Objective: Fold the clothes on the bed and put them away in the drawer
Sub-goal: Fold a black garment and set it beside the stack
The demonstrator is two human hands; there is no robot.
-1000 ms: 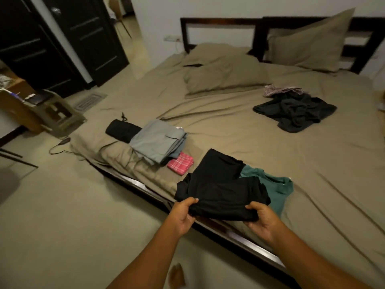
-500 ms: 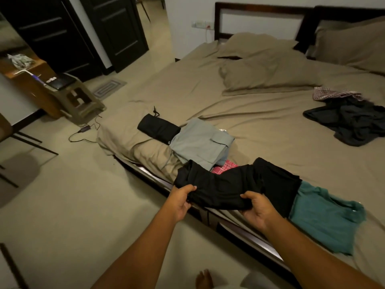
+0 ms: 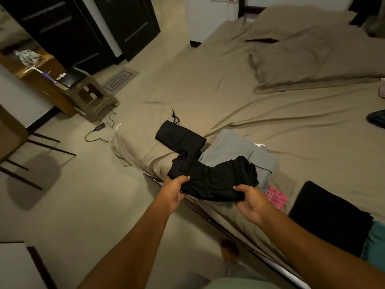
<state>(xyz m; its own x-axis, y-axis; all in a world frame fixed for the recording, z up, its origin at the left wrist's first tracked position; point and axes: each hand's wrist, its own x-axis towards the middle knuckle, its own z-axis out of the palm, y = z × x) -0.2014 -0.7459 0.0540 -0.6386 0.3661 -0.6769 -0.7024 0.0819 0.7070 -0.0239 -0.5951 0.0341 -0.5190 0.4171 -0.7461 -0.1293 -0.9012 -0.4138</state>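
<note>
Shifted leftward since half a second ago, the folded black garment (image 3: 216,180) is now held over the near edge of the bed (image 3: 208,90), away from the black folded piece (image 3: 329,215) it was lifted beside.

At the far left, a chair (image 3: 12,132) is seen on the floor, with a stool (image 3: 93,97) and a cable (image 3: 100,130) lying further in. On the bed's left corner a rolled black garment (image 3: 179,136) is laid, its drawstring trailing onto the sheet. Just below it, the left hand (image 3: 175,192) is closed around the left end of the folded black garment, thumb on top and fingers underneath. The garment's far end is seen over a grey folded garment (image 3: 231,149); whether it rests there cannot be told. Its right end is pinched by the right hand (image 3: 252,202), thumb on top. Just right of that hand a red plaid cloth (image 3: 275,196) is laid, then the black folded piece, with a teal garment (image 3: 377,243) at the frame's edge.
</note>
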